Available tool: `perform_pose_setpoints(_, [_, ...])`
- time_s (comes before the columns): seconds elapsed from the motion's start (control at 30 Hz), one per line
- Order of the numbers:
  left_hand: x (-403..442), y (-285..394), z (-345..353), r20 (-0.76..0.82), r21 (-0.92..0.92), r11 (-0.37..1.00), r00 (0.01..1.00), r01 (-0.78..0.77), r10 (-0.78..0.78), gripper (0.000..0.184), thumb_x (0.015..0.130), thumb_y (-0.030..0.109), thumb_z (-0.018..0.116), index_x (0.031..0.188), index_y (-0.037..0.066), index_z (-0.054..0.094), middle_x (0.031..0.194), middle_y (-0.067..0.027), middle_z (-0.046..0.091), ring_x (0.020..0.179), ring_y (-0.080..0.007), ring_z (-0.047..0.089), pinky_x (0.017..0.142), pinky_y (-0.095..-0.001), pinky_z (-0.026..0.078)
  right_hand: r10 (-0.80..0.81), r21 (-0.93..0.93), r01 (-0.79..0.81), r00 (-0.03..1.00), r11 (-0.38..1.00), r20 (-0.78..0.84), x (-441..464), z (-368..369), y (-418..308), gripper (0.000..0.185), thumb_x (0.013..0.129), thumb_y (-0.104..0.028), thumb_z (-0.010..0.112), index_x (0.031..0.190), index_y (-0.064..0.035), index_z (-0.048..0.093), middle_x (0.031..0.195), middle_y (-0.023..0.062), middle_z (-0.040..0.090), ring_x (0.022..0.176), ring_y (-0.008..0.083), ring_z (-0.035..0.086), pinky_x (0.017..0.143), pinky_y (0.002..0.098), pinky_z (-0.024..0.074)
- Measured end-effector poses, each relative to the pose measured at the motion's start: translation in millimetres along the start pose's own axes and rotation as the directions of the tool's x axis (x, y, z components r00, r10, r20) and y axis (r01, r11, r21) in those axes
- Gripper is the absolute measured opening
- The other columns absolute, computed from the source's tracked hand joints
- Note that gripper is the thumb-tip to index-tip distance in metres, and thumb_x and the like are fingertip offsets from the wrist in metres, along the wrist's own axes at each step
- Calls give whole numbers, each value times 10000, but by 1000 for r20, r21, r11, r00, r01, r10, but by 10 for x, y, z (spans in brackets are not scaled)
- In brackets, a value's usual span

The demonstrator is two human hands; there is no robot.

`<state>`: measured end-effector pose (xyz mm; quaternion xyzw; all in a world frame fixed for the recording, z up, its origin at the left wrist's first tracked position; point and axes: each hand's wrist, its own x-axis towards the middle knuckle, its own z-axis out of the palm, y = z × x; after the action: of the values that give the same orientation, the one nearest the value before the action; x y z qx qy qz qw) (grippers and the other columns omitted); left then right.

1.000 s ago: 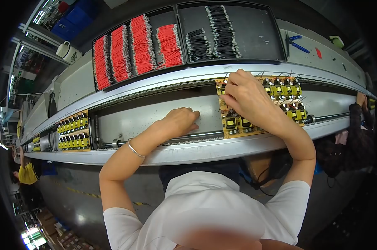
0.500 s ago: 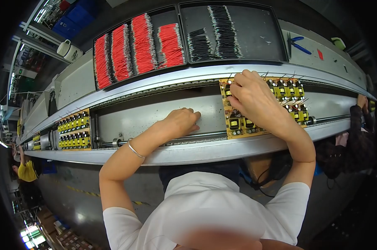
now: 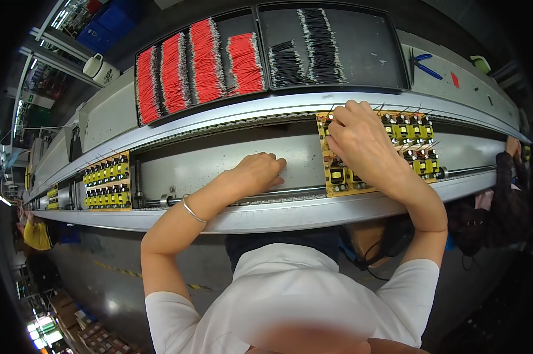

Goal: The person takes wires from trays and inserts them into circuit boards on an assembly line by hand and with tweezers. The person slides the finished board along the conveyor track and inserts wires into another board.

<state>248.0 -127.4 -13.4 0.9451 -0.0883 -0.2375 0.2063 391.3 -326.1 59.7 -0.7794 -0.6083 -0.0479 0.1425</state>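
Note:
My right hand [image 3: 362, 134] is closed over the upper left part of a circuit board panel [image 3: 352, 187] with yellow transformers and thin upright wires. Its fingertips pinch down at the board, and whatever is between them is hidden. My left hand [image 3: 259, 171] hovers over the open middle of the conveyor, left of the panel, with its fingers curled inward. I cannot make out anything in it. A second, similar panel [image 3: 107, 182] lies on the conveyor farther left.
Behind the conveyor rail [image 3: 219, 113] stand a tray with bundles of red wires [image 3: 204, 62] and a tray with black wires [image 3: 322, 50]. Blue-handled cutters [image 3: 427, 66] lie at the right. Another person's hand [image 3: 512, 145] is at the far right rail.
The whole view has shifted slightly, with trays and panels appearing a little farther right. My right hand stays over the same part of the panel, and my left hand keeps its curled pose.

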Motion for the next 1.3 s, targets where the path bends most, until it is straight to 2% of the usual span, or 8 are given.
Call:
perform_pose_setpoints(0.2, [5,-12,14,11,23,1000,1000,1,-1,246,875,182,688,1006,-14,618,876,-170,668,788,-361,664,725,-425,532,60,86,-75,985,993,163,-1,-98,9,119,727,-107,717,754,8,701,831,122,604,837,265,514,839,371,416])
perform_pose_setpoints(0.3, [18,-2,23,28,19,1000,1000,-7,7,252,870,180,689,1015,-15,620,888,-177,669,802,-363,667,737,-426,534,57,99,-74,985,992,161,-45,-120,45,104,750,-81,694,719,6,645,828,114,566,811,263,500,822,365,418])
perform_pose_setpoints(0.53, [-20,-38,-16,25,44,999,1000,-6,5,280,865,191,685,1049,-11,625,943,-196,673,893,-370,672,788,-429,544,-1,127,-15,992,992,127,-71,-142,99,122,765,-52,659,684,4,588,837,109,538,808,280,496,814,366,424])
perform_pose_setpoints(0.7, [-12,-45,21,29,38,999,1000,-7,6,296,884,214,681,1069,-10,623,948,-189,663,888,-366,670,775,-428,541,-51,125,53,999,991,-19,-16,-180,-79,62,776,-53,660,786,-20,607,844,111,548,823,290,499,828,376,422])
perform_pose_setpoints(0.8, [9,-72,61,29,41,999,1000,-10,9,301,886,216,681,1074,-11,622,943,-188,661,883,-366,670,775,-426,542,-206,191,203,979,960,-7,-60,-153,-222,74,809,-93,611,757,-40,608,812,123,591,754,271,560,749,375,476])
perform_pose_setpoints(0.93, [27,-77,58,30,45,999,1000,-11,10,307,890,220,682,1080,-14,622,939,-188,659,875,-366,669,775,-424,542,-287,32,293,903,956,318,-236,10,-461,81,792,-92,606,731,-52,642,670,95,658,486,238,601,460,353,453])
perform_pose_setpoints(1.07, [5,-85,24,26,40,999,1000,-2,1,309,893,222,681,1079,-18,622,937,-189,658,863,-366,667,775,-426,541,-272,-13,297,890,955,366,-239,-11,-503,108,766,-85,622,669,-62,663,623,89,659,473,224,599,449,356,446])
perform_pose_setpoints(1.3, [-1,-119,65,36,52,999,999,-15,13,300,899,219,677,1064,-25,623,935,-189,658,851,-361,664,770,-422,542,-23,-194,111,913,975,408,-544,53,-291,152,759,-132,615,634,-70,677,587,113,653,476,268,597,483,398,446])
